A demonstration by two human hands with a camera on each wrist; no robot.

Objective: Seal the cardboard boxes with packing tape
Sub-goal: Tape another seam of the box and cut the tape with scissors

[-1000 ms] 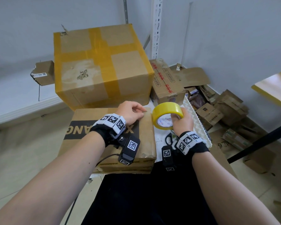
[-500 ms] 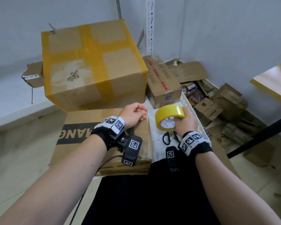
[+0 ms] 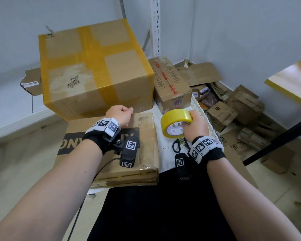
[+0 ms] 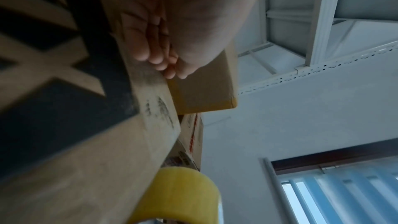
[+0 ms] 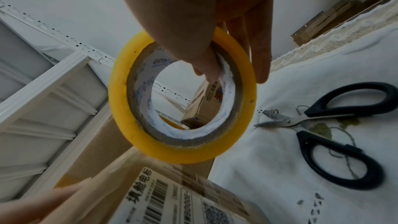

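A flat cardboard box [image 3: 142, 153] with black lettering lies in front of me on the table. My left hand [image 3: 120, 115] rests on its far edge. Its fingers [image 4: 161, 62] are curled into the palm with nothing seen in them. My right hand [image 3: 195, 126] holds a yellow tape roll [image 3: 176, 119] upright just right of the box, above the white cloth. The thumb [image 5: 206, 67] sits inside the core and the other fingers lie over the outer rim. No loose tape end shows. Behind the flat box stands a large box [image 3: 94, 70] crossed with yellow tape.
Black-handled scissors [image 3: 176, 146] lie on the white cloth [image 3: 165, 153] under my right wrist. A smaller box with red print [image 3: 170, 86] stands behind the roll. Flattened cardboard [image 3: 233, 105] is heaped on the floor at right, near a black bar [image 3: 276, 143] and a yellow-edged tabletop [image 3: 294, 80].
My right hand has shifted its hold on the roll, so the fingers now lie over the top rim. The left hand has stayed on the flat box.
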